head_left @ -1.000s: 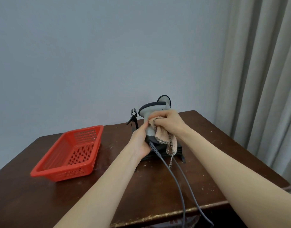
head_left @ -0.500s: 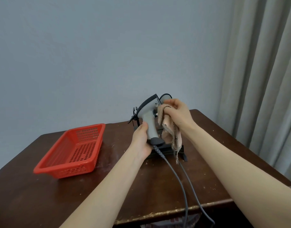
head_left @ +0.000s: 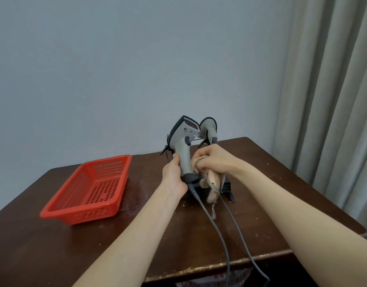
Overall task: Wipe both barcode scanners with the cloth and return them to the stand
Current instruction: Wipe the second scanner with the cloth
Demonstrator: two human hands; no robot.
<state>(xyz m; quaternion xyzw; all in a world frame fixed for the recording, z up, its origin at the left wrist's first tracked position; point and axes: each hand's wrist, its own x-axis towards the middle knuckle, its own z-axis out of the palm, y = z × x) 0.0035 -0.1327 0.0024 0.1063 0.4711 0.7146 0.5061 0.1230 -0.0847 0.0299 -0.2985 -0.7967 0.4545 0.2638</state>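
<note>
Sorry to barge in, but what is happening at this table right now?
A person is cleaning barcode scanners. Their left hand grips the handle of a grey scanner, held upright above the wooden table, while the right hand holds a bunched cloth against the lower handle. The second scanner sits in the black stand just behind. A red basket stands to the left.

Two scanners: the near scanner and the far scanner. Two cables: the left cable and the right cable. One cloth, one stand, one basket, one surface, one curtain. Two hands: the left hand and the right hand.
</note>
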